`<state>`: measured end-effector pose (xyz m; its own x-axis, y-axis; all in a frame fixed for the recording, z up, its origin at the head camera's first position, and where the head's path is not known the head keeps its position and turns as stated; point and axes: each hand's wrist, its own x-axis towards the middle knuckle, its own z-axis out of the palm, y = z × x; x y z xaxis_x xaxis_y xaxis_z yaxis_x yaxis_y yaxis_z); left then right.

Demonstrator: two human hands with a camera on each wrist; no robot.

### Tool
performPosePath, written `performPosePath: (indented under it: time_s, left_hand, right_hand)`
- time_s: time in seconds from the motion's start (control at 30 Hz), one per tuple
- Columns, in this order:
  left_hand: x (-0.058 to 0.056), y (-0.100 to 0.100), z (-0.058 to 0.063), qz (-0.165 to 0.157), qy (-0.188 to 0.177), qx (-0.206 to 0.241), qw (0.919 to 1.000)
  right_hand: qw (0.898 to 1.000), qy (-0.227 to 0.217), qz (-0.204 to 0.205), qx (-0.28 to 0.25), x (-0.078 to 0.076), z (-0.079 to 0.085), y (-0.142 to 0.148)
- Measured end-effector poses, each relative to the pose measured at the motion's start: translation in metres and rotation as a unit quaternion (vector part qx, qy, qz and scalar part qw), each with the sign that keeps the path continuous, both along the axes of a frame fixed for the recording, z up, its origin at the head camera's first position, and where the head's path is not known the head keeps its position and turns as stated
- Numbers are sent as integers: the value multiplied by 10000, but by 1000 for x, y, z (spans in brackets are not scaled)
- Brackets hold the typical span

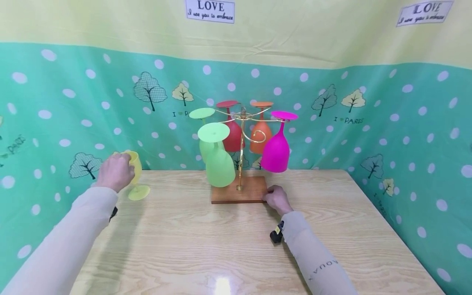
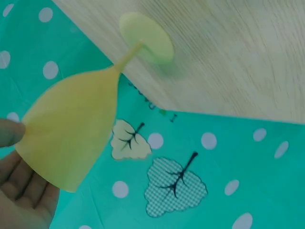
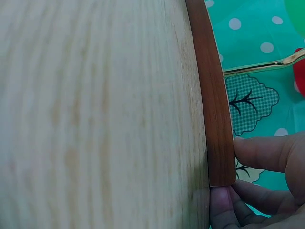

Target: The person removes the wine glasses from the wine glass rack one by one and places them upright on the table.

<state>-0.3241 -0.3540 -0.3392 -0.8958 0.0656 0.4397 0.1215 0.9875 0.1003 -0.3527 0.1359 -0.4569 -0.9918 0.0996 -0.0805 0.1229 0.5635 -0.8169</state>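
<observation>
My left hand (image 1: 116, 170) pinches the rim of a yellow plastic goblet (image 2: 71, 126), thumb on one side and fingers on the other. The goblet is upright at the table's left, its round foot at or just above the surface; I cannot tell which. With my right hand (image 1: 277, 199) I grip the front right corner of a brown wooden base (image 3: 214, 95), thumb on top and fingers against its side. From this base rises a gold wire rack (image 1: 241, 164). Upside down on its arms hang two green goblets (image 1: 220, 168), a red goblet (image 1: 233, 137), an orange goblet (image 1: 261, 137) and a magenta goblet (image 1: 276, 151).
A light wood-grain table (image 1: 184, 241) lies under everything. Behind it and along both sides hangs a green and yellow curtain (image 1: 173, 61) with dots and trees. One rack arm, ending in a curl (image 1: 259, 136), points forward and carries no goblet.
</observation>
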Motion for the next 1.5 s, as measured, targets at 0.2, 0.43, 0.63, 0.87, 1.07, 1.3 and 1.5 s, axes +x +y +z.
performPosePath:
  time_s: [0.2, 0.43, 0.63, 0.87, 1.07, 1.3, 1.5]
  left_hand:
    - [2, 15, -2, -128, 689, 277, 9972]
    - [5, 42, -11, -492, 644, 968, 9920]
    - [9, 70, -27, -951, 662, 1281, 9850]
    - [10, 99, -51, -1597, 495, 1493, 9746]
    - [9, 119, -70, -1926, 280, 1967, 9610]
    - [8, 143, -90, -1882, -230, 2610, 9465]
    - [6, 165, -104, -1818, -824, 3535, 9139]
  right_hand:
    - [10000, 38, -5, 33, -1, -2, 1]
    - [10000, 51, -10, 29, -1, -2, 0]
    - [9999, 51, -20, 97, -1, -1, 0]
    - [9999, 49, -44, 141, -2, -1, -2]
    - [10000, 22, -30, 24, -1, -1, -2]
    - [9999, 51, -44, 107, 0, -1, 0]
    - [9999, 35, -30, 93, 1, -1, 0]
